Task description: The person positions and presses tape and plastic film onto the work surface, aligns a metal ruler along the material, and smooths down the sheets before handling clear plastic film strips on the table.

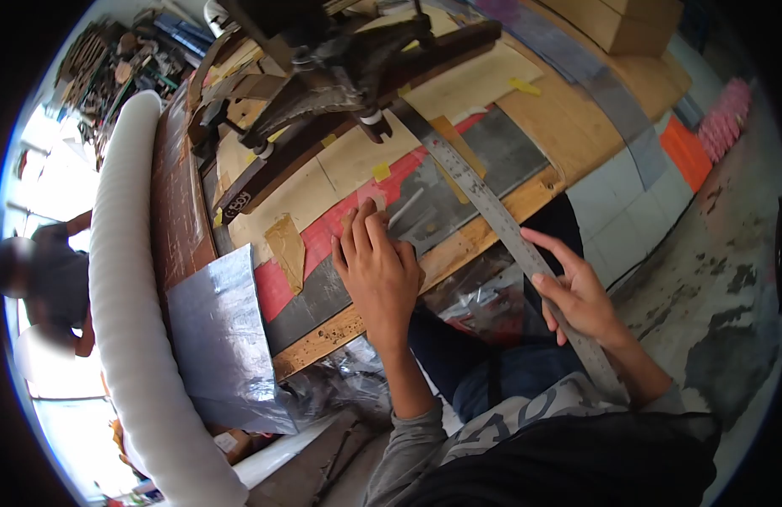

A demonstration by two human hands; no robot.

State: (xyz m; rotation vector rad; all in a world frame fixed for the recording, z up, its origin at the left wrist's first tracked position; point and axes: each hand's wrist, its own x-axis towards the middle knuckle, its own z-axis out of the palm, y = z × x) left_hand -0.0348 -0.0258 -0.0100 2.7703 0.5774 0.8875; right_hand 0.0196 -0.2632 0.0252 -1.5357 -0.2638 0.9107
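Right hand (581,296) is gripping steel ruler (492,207), thumb against fingers; ruler is crossing workbench (323,341) front edge, near end overhanging. Left hand (378,270) is reaching over the same edge, fingers partly curled; can't tell if it's holding anything. Dark metal fixture (323,127) is standing over workbench's far part. White foam roll (129,253) is running along workbench's left side.

Gap between left hand (378,270) and metal ruler (491,208)
Dark metal frame (323,114) bars the far side — white roll (125,253) walls off the left.
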